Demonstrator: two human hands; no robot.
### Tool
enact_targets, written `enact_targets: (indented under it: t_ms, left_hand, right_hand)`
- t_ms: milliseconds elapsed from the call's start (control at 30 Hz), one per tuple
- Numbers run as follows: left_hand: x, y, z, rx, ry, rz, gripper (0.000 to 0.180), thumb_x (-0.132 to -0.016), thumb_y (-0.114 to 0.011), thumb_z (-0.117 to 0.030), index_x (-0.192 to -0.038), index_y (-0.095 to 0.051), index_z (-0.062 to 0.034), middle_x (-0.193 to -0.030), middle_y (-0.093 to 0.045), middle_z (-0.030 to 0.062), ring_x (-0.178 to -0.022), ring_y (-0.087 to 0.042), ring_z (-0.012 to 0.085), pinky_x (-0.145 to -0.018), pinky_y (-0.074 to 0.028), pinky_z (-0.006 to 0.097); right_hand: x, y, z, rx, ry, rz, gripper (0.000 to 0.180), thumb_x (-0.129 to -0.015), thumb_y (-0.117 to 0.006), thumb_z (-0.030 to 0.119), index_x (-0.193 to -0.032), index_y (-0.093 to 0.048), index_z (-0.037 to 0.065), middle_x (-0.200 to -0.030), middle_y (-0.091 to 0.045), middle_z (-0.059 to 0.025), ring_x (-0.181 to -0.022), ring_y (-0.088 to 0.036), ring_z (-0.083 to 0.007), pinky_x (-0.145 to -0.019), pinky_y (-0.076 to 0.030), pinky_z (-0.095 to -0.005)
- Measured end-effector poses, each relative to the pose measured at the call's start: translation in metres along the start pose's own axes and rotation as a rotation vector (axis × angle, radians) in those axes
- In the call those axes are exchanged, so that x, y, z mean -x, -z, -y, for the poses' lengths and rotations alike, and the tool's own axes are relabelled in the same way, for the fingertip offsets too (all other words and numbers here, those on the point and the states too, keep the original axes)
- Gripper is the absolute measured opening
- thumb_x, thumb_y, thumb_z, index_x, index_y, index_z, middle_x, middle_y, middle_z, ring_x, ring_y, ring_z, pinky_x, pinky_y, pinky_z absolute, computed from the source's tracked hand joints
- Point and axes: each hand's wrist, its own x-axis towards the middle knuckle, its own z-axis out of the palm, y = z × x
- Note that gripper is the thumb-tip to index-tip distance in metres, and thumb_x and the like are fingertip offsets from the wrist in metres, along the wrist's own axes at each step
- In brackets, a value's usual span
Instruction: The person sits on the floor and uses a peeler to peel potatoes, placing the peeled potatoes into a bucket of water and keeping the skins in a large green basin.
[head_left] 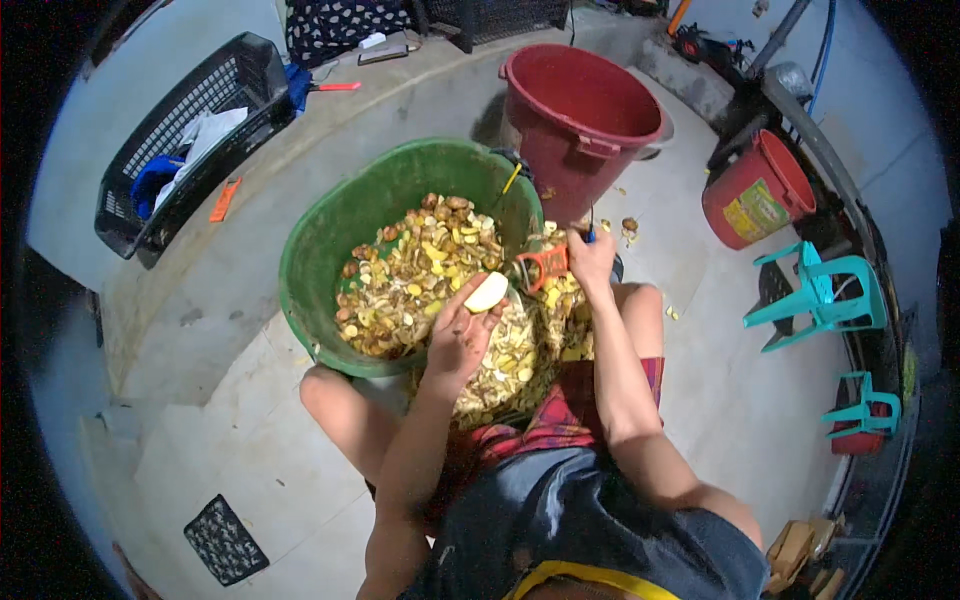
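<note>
In my left hand [460,340] rests a pale yellow peeled potato [487,293], pinched near the fingertips above a heap of peelings. My right hand [592,258] is closed round an orange peeler [545,268], whose end points toward the potato with a small gap between them. A bit of blue shows by my right fingers, too small to make out. At the left stands a big green tub [310,240] holding brown unpeeled potatoes and peelings. Between my knees lies a heap of pale peelings [505,355], partly hidden by my left hand.
Beyond the tub stands a tall red bucket [585,150]; a smaller red bucket [760,190] and teal plastic chairs [825,295] are at the right. A ledge at the left carries a black crate [190,140] and another orange peeler [226,200]. A dark mat [226,540] lies on the floor.
</note>
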Motion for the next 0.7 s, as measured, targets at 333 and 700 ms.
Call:
enact_targets:
  t_ms: [333, 700]
  left_hand:
    - [-0.008, 0.017, -0.013, -0.264, -0.102, -0.128, 0.042, -0.088, -0.061, 0.005, -0.127, -0.048, 0.0116, -0.116, -0.059, 0.0163, -0.103, -0.061, 0.0231, -0.100, -0.049, 0.038]
    - [-0.007, 0.012, -0.007, -0.325, 0.019, -0.075, 0.043, -0.075, -0.077, 0.001, -0.113, -0.057, 0.0047, -0.114, -0.061, 0.0116, -0.102, -0.061, 0.0197, -0.092, -0.051, 0.030]
  right_hand:
    - [0.011, -0.011, 0.009, -0.005, 0.064, 0.148, 0.029, -0.075, -0.065, 0.018, -0.059, -0.052, -0.002, -0.047, -0.045, -0.0030, -0.047, -0.041, -0.0088, -0.045, -0.036, -0.0328]
    - [0.010, -0.022, 0.014, -0.014, 0.085, 0.226, 0.034, -0.075, -0.064, 0.023, -0.058, -0.049, -0.003, -0.048, -0.043, -0.0050, -0.047, -0.041, -0.0112, -0.047, -0.036, -0.0346]
